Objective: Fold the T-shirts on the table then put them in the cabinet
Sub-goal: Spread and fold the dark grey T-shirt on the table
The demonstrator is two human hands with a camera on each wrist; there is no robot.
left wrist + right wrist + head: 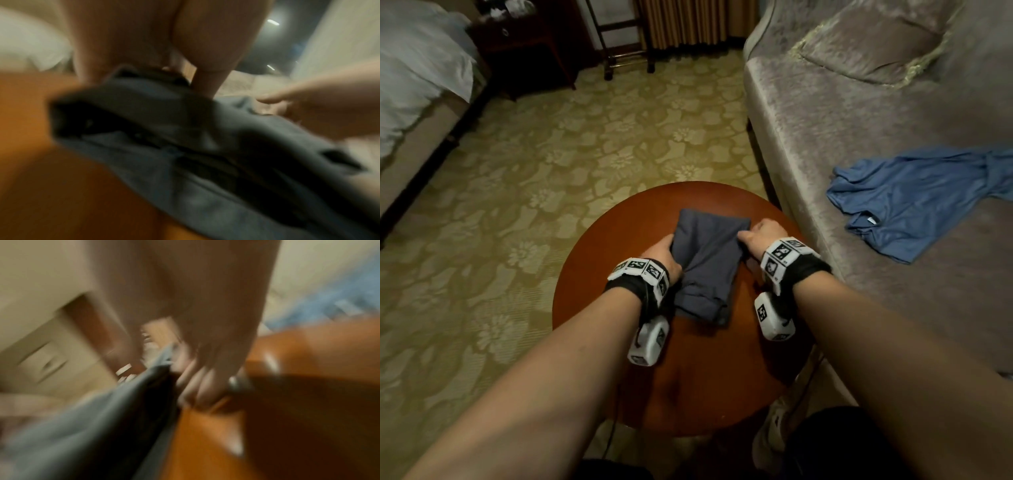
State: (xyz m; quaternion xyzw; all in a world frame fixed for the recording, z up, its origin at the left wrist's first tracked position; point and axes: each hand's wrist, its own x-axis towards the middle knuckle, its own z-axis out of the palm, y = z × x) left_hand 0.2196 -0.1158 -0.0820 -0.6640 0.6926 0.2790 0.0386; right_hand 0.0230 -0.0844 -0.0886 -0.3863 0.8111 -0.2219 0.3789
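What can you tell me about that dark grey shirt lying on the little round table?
The dark grey T-shirt is soft, thin-looking cloth, already folded into a narrow, layered bundle. It lies near the middle of the round reddish wooden table, its stacked edges toward the person. The left hand grips its left side and the right hand pinches its right edge, bunching wrinkles between them.
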